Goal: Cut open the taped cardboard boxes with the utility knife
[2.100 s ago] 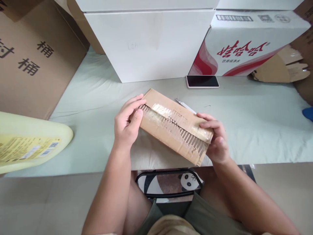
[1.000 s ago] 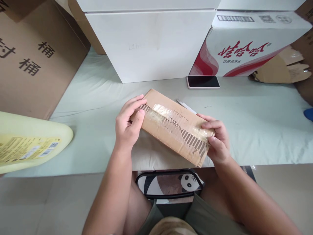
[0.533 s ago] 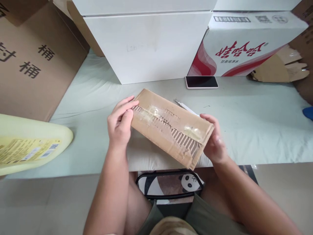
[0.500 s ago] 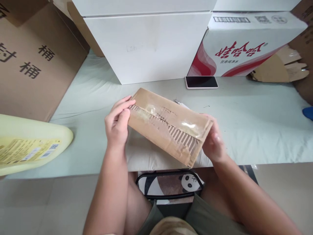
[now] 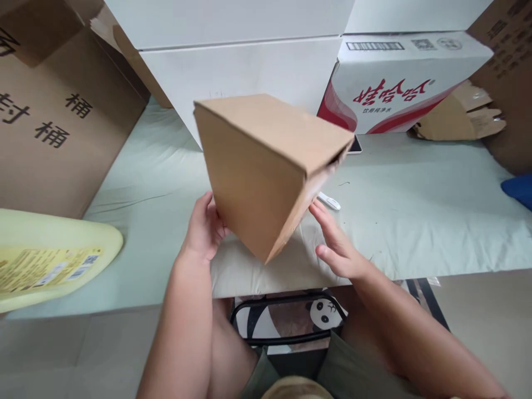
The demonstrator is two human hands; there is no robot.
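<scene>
A brown cardboard box (image 5: 253, 177) is tilted in the air over the pale green cloth, one corner pointing down toward me. My left hand (image 5: 205, 227) grips its lower left side, with the fingertips partly hidden behind the box. On the other side, my right hand (image 5: 336, 241) has its fingers stretched out and apart, the fingertips at or very near the box's right face; whether they touch is hard to tell. Just beyond those fingers lies a small white-handled tool (image 5: 329, 200), possibly a utility knife, on the cloth (image 5: 415, 221).
White cartons (image 5: 249, 66) stand along the back, beside a red-and-white carton (image 5: 390, 88). A phone (image 5: 356, 146) is mostly hidden behind the box. At left are a large brown carton (image 5: 50, 122) and a yellow bottle (image 5: 58, 257). A blue object (image 5: 517, 191) lies far right.
The box has been turned from its taped, torn face to plain faces and raised. My right hand has come off its right end and opened. My left hand has shifted lower.
</scene>
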